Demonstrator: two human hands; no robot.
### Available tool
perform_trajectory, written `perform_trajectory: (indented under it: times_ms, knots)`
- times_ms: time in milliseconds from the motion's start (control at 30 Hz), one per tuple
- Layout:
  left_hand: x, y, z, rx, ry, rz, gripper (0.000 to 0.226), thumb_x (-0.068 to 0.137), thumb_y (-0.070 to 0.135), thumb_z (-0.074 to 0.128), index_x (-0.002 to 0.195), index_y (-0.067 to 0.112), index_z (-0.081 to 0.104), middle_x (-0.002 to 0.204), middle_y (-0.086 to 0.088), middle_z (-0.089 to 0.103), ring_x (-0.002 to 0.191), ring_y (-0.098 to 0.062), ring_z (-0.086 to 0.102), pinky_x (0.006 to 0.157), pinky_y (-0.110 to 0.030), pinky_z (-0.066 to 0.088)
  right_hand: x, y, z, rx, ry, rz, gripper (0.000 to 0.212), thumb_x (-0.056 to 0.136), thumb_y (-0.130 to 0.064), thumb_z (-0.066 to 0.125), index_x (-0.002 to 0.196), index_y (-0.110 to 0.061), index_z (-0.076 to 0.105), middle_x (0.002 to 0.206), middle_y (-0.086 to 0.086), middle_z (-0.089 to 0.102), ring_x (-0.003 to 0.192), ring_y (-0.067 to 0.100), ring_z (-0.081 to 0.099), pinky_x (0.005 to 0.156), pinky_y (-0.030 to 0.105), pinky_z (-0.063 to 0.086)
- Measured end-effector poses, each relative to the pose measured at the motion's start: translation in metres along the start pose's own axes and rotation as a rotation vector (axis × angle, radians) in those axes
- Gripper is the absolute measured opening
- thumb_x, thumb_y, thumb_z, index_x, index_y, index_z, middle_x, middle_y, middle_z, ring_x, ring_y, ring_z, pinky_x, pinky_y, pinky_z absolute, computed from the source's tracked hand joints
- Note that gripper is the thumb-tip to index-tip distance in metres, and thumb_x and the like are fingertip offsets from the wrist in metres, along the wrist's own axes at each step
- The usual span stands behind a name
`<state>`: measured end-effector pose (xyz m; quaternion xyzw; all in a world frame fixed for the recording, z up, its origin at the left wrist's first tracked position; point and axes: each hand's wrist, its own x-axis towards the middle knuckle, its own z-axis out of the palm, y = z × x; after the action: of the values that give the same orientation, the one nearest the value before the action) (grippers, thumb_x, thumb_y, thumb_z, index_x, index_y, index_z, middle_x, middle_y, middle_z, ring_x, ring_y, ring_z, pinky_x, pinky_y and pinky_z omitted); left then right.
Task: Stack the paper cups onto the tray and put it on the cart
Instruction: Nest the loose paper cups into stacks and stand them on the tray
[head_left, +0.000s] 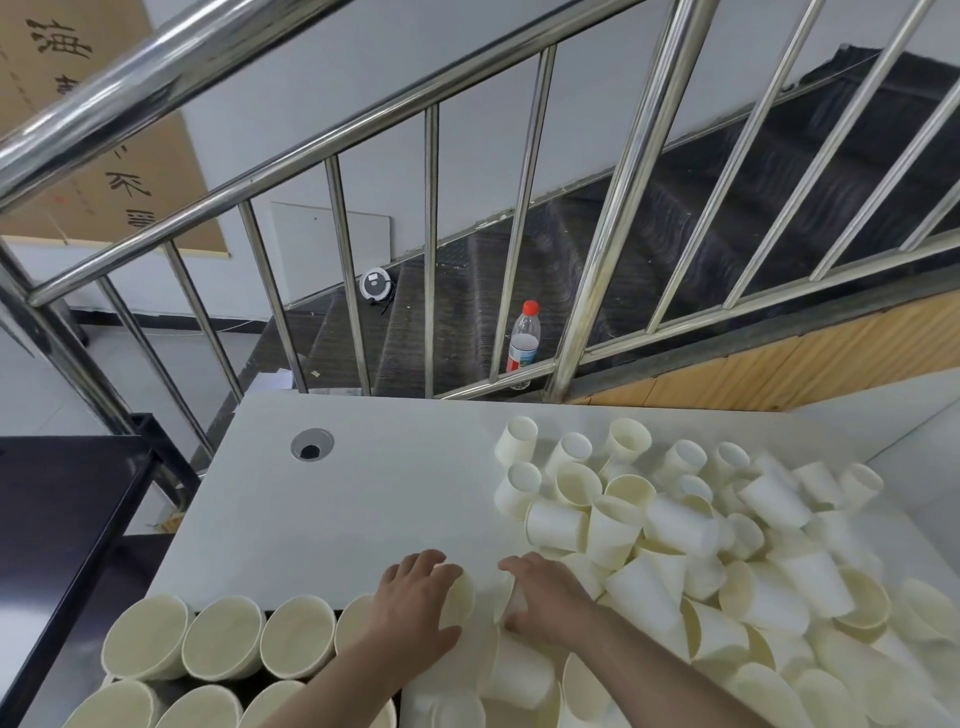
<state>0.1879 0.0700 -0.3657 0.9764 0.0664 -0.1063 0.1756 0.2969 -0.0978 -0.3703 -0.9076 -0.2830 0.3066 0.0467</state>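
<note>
Upright cups (223, 639) fill two rows left of the loose pile (727, 561); left hand (415, 608) and right hand (545, 597) each grip one cup; most remain unstacked.

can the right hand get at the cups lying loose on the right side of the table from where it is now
Probably yes. The right hand already sits at the near edge of the loose cup pile on the table, nothing between them.

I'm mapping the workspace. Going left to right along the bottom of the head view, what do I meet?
Upright cups in rows → left hand → right hand → heap of loose paper cups.
</note>
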Motion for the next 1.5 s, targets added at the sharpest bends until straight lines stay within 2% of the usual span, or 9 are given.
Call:
perform_trajectory:
  times_ms: [167,367,533,667,833,1000,1167,1333,1500]
  knots:
    - [0.007,0.000,0.007,0.048,-0.057,-0.007,0.069,0.081,0.041,0.058,0.142,0.033,0.028,0.153,0.005,0.019,0.140,-0.016,0.020,0.111,-0.031,0.018,0.005,0.000,0.005,-0.028,0.040,-0.016,0.056,0.080,-0.036,0.066,0.132,-0.027,0.048,0.133,-0.003,0.048,0.121,0.022,0.047,0.103,0.034,0.038]
    - [0.013,0.001,0.010,0.039,-0.084,-0.009,0.069,0.081,0.037,0.057,0.143,0.032,0.027,0.151,0.006,0.021,0.137,-0.017,0.025,0.108,-0.031,0.021,0.008,-0.001,0.003,0.137,0.172,-0.040,0.086,0.071,-0.040,0.064,0.146,-0.032,0.022,0.130,-0.005,0.032,0.110,0.020,0.054,0.089,0.035,0.051]
    - [0.015,0.001,0.012,-0.011,-0.044,-0.008,0.068,0.081,0.034,0.055,0.143,0.031,0.029,0.148,0.006,0.026,0.136,-0.018,0.028,0.106,-0.031,0.027,0.006,0.001,0.008,0.093,0.193,-0.058,0.088,0.073,-0.040,0.064,0.149,-0.032,0.020,0.132,-0.004,0.026,0.113,0.021,0.053,0.089,0.035,0.051]
    - [0.011,0.000,0.016,-0.111,0.086,-0.001,0.068,0.072,0.033,0.060,0.138,0.026,0.043,0.141,0.002,0.042,0.129,-0.024,0.042,0.095,-0.034,0.040,0.004,0.002,0.013,0.072,0.174,-0.037,0.082,0.080,-0.035,0.066,0.149,-0.029,0.022,0.141,0.002,0.024,0.127,0.024,0.043,0.099,0.033,0.045]
    - [0.002,0.002,0.013,-0.167,0.139,-0.002,0.068,0.073,0.037,0.056,0.139,0.025,0.042,0.141,0.003,0.040,0.130,-0.022,0.040,0.096,-0.033,0.038,-0.001,0.001,0.008,0.109,0.171,-0.058,0.079,0.084,-0.038,0.065,0.150,-0.025,0.023,0.146,-0.001,0.025,0.133,0.020,0.035,0.106,0.031,0.038]
    - [-0.009,0.006,0.003,-0.182,0.204,-0.016,0.065,0.076,0.039,0.054,0.139,0.028,0.040,0.143,0.007,0.036,0.132,-0.020,0.036,0.099,-0.030,0.036,-0.012,-0.005,0.002,0.181,0.292,-0.126,0.074,0.084,-0.037,0.062,0.148,-0.028,0.026,0.143,-0.007,0.027,0.132,0.015,0.035,0.101,0.032,0.043]
    - [-0.032,0.005,-0.005,-0.253,0.352,-0.061,0.074,0.066,0.053,0.040,0.134,0.026,0.048,0.137,0.006,0.044,0.127,-0.021,0.043,0.099,-0.031,0.040,-0.036,-0.019,-0.004,0.306,0.430,-0.246,0.072,0.083,-0.037,0.064,0.147,-0.029,0.030,0.141,-0.011,0.028,0.132,0.008,0.035,0.099,0.022,0.041]
    - [-0.064,0.000,-0.019,-0.332,0.500,-0.116,0.073,0.065,0.054,0.041,0.130,0.025,0.053,0.133,0.005,0.049,0.120,-0.022,0.047,0.096,-0.028,0.038,-0.056,-0.035,-0.005,0.335,0.435,-0.356,0.071,0.083,-0.035,0.065,0.147,-0.031,0.033,0.137,-0.013,0.030,0.129,0.004,0.036,0.099,0.021,0.041]
    - [-0.095,-0.003,-0.039,-0.494,0.608,-0.168,0.067,0.069,0.054,0.049,0.129,0.025,0.052,0.127,0.014,0.049,0.116,-0.011,0.045,0.094,-0.021,0.033,-0.064,-0.059,-0.005,0.354,0.398,-0.428,0.072,0.083,-0.035,0.065,0.147,-0.033,0.032,0.138,-0.015,0.031,0.131,0.002,0.034,0.100,0.023,0.041]
